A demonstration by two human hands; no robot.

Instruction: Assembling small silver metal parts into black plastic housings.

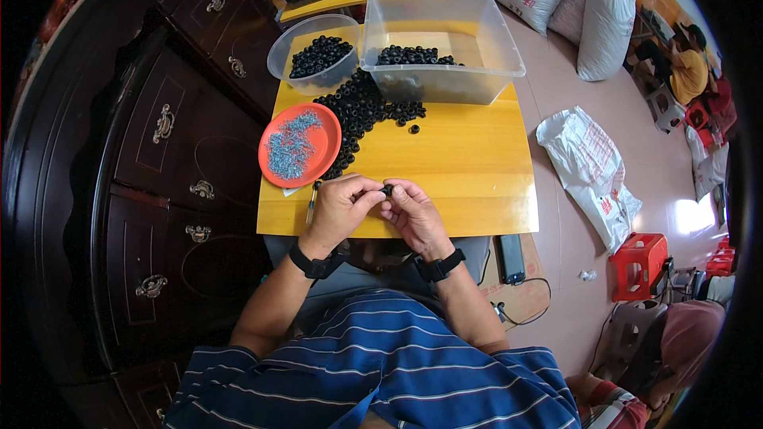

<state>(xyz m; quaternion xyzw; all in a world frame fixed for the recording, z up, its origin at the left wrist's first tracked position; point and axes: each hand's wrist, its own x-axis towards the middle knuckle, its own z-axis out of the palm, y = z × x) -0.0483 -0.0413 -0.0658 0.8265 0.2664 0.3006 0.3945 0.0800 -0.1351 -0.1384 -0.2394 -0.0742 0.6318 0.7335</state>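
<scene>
Above the near edge of the yellow table (461,179), both hands meet at a small black round part (387,190). My right hand (413,214) pinches it between thumb and fingers. My left hand (342,202) has thumb and forefinger pressed together against the part's left side; anything tiny between them is hidden. Left of the hands lies a red-orange plate (327,143) with many small silvery metal pieces (291,145). A heap of similar black round parts (362,111) spreads behind the hands, with a single loose one (414,129) to its right.
A round clear tub (280,62) and a large clear bin (445,83), both with black parts, stand at the table's back. Dark drawers (159,183) flank the left. White sacks (592,175), a red stool (638,264) and other people (687,71) are on the right.
</scene>
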